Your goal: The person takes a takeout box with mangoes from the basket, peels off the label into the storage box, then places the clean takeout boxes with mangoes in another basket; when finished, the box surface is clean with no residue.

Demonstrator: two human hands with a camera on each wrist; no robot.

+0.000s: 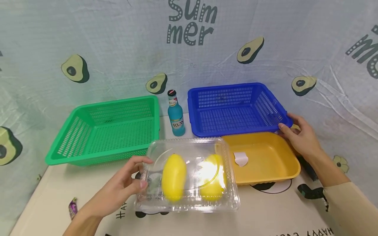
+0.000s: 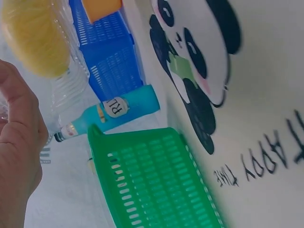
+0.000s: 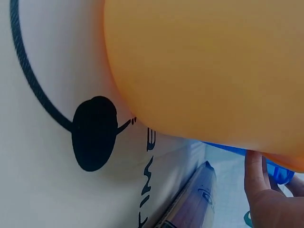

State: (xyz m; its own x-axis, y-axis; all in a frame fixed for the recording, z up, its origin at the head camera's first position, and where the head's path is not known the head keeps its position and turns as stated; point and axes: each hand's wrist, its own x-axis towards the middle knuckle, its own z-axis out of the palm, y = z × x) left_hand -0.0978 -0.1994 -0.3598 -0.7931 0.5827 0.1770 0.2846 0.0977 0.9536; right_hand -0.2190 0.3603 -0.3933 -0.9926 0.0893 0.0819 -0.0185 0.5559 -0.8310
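Observation:
My left hand [image 1: 118,186] grips the left side of a clear plastic clamshell box [image 1: 189,207], raised in front of me. Inside it lie a yellow mango-like fruit [image 1: 174,177] and a second yellow fruit [image 1: 213,190], partly washed out by glare. At the right, my right hand [image 1: 304,139] pinches the front right corner of a blue basket [image 1: 224,119], thumb on the rim. Below that corner sits a yellow tray [image 1: 271,159] with a small pale piece [image 1: 241,159] in it. In the right wrist view the tray [image 3: 204,71] hides much of the blue basket.
A green basket [image 1: 118,139] stands at the left. Between the baskets, a blue bottle [image 1: 176,118] stands upright. A purple-wrapped candy [image 1: 73,208] lies near my left forearm, and a black object [image 1: 310,191] beside my right sleeve. A patterned cloth [image 1: 192,65] hangs behind.

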